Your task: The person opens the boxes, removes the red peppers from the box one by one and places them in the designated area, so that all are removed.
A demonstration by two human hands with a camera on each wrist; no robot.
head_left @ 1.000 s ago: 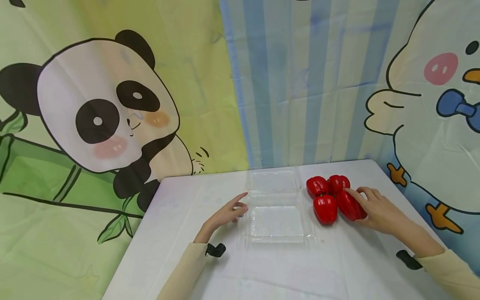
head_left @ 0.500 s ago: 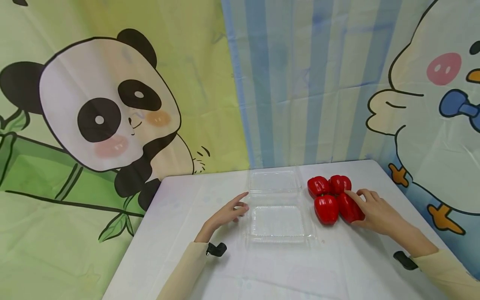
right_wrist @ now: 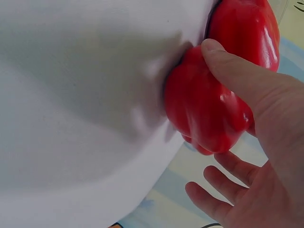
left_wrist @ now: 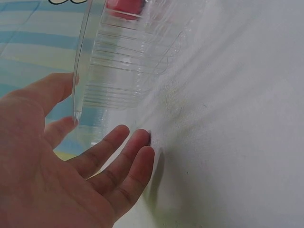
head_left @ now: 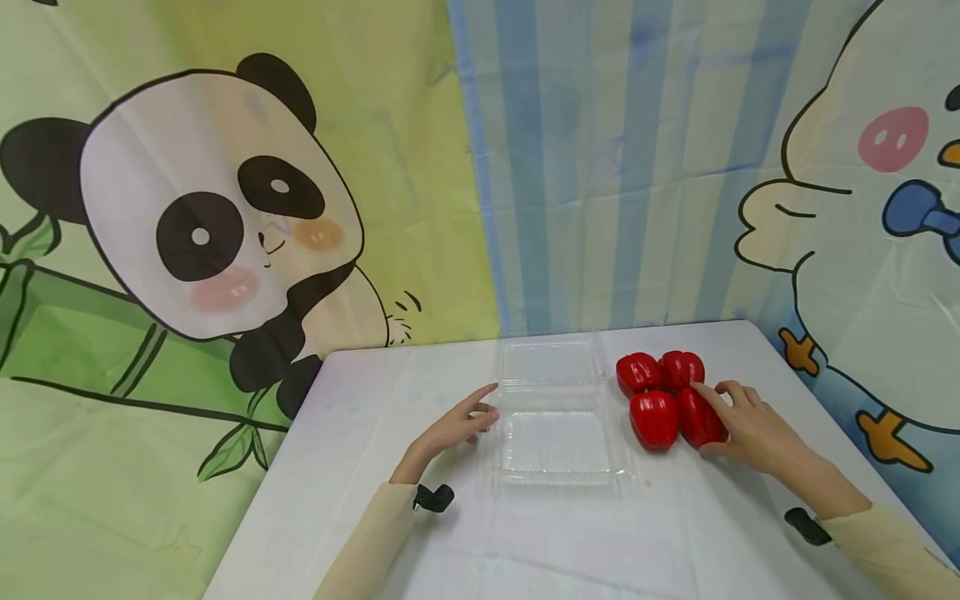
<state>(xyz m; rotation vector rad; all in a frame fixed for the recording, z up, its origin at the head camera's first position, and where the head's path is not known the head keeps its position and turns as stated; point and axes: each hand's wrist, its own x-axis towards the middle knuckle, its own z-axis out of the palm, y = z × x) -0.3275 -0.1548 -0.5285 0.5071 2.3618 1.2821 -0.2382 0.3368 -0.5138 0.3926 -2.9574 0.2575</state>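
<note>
In the head view, several shiny red bell peppers are grouped at the right of the table. My right hand grips the nearest right-hand bell pepper. In the right wrist view, the thumb lies on one side of this bell pepper and a fingertip touches the other side; the remaining fingers are spread. Another bell pepper stands directly to its left. At the left edge of an unfolded clear plastic clamshell container, my left hand has loosely bent fingers; in the left wrist view, fingertips touch or nearly touch its rim.
Two more bell peppers, one at the back left and one at the back right, complete the cluster. The white table ends at a cartoon-printed cloth backdrop. The container's flap lies flat toward the back.
My right hand has shifted slightly left with the bell pepper, bringing it closer to its neighbour and a little more upright. The left hand and the container stay in place.
</note>
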